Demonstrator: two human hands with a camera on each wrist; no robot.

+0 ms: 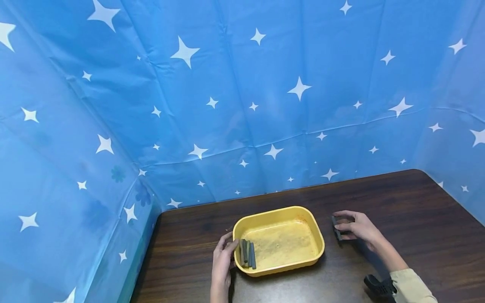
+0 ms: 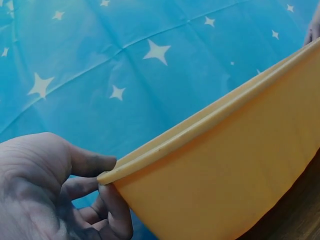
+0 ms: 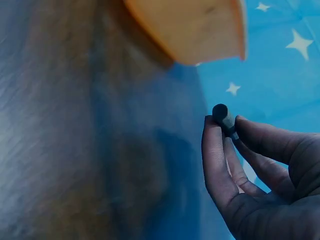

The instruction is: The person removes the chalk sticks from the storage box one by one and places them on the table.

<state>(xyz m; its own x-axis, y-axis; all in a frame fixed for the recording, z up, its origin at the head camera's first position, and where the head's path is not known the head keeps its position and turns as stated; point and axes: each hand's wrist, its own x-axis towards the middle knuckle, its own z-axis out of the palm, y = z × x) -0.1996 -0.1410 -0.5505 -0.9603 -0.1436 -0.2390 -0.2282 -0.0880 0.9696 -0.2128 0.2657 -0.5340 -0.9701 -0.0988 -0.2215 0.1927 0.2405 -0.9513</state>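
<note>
A yellow plastic tub (image 1: 280, 269) stands on the table, tilted slightly in the head view. My left hand (image 1: 223, 259) pinches its left rim, thumb above and fingers curled beneath, as the left wrist view shows the tub's side wall (image 2: 210, 170) up close. Several thin, dark grey and greenish sticks (image 1: 248, 253) lie side by side against the tub's left end. To the right of the tub, apart from it, my right hand (image 1: 358, 229) pinches a short dark grey round stick (image 3: 223, 117) between thumb and fingers. Exactly what the sticks are made of cannot be told.
The dark wood-grain table (image 1: 409, 202) has a rounded far right corner. Blue sheeting with white stars (image 1: 273, 105) rises behind and beside it. A black strap device (image 1: 379, 286) sits at my right wrist, by a beige sleeve (image 1: 411, 286).
</note>
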